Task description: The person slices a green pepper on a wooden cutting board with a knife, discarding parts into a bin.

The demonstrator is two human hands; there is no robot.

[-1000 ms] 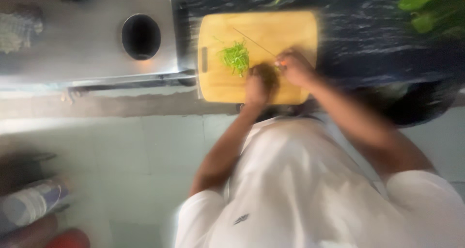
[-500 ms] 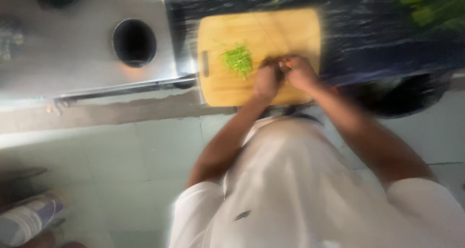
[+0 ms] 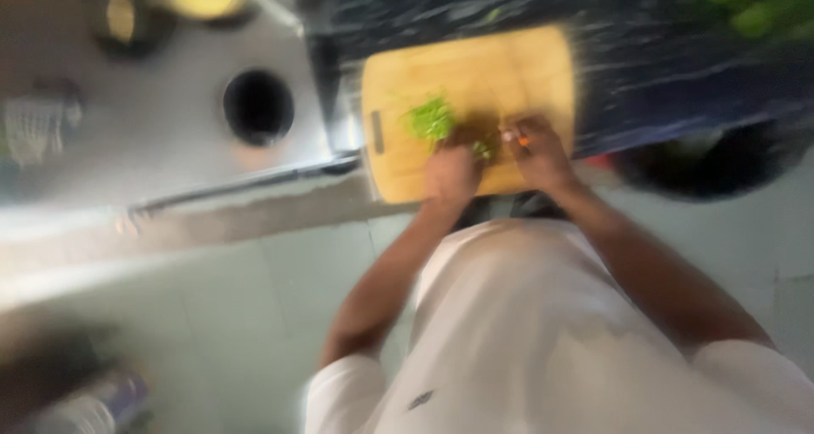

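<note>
The view is blurred. A wooden cutting board [image 3: 475, 69] lies on a dark speckled counter [image 3: 678, 61]. A small heap of chopped green herbs [image 3: 431, 118] sits on the board's left half. My left hand [image 3: 452, 173] rests curled on the board's near edge, its fingers on a bit of greens just right of the heap. My right hand [image 3: 540, 153] is beside it, closed around a small handle with an orange spot, which looks like a knife [image 3: 514, 136]. The blade does not show. Both forearms reach down from my white shirt.
Left of the board is a steel sink [image 3: 170, 154] with a round drain hole [image 3: 259, 106]. A dark round bowl [image 3: 712, 158] sits at the counter's right edge, with green vegetables [image 3: 763, 6] at the top right. A bottle [image 3: 85, 408] stands on the pale tiled floor.
My head has shifted, so the board sits further right and lower in view. Both hands have drawn closer together at the board's near edge, next to the greens.
</note>
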